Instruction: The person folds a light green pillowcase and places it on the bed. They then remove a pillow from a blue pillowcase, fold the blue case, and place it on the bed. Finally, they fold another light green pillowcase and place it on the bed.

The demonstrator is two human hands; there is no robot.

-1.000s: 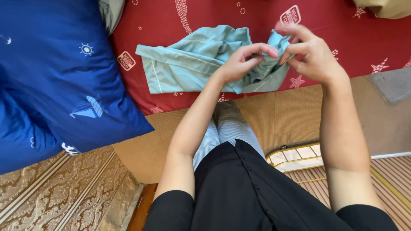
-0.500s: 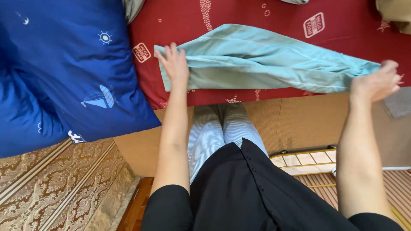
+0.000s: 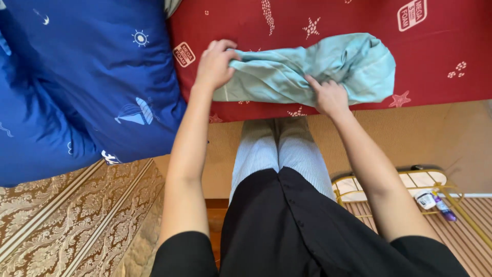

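1. Teal garment (image 3: 307, 72): lies bunched on the red mattress cover (image 3: 318, 20), near its front edge, right of the blue quilt (image 3: 77, 77).
2. Left end of garment: pinched by left hand (image 3: 214, 64), fingers curled shut over the fabric edge, thumb side hidden underneath.
3. Lower middle of garment: pressed by right hand (image 3: 328, 97), fingers mostly extended and flat on the cloth, not closed around anything; exact grip under the palm cannot be told.
4. Right end of garment: rounded, puffed fold, free of both hands, close to a starfish print on the cover.
5. Handling estimate: thin woven cloth, light, fully limp, no stiffness; creases and sags wherever unsupported. Probably slightly slick, slides easily over the cover.
6. Not fragile; no damage risk from firm pinching.
7. Best hold points, by judgement: edges or corners of garment, pinch grip; a hold in the middle just gathers loose fabric. Two spread holds needed to keep it flat.
8. Below garment, off the mattress: tan floor mat (image 3: 410, 133), striped trouser legs (image 3: 279, 149), black top.
9. Further out from garment, lower right: gold wire rack (image 3: 446, 187) with a small bottle (image 3: 442, 205); lower left: patterned beige fabric (image 3: 66, 215).
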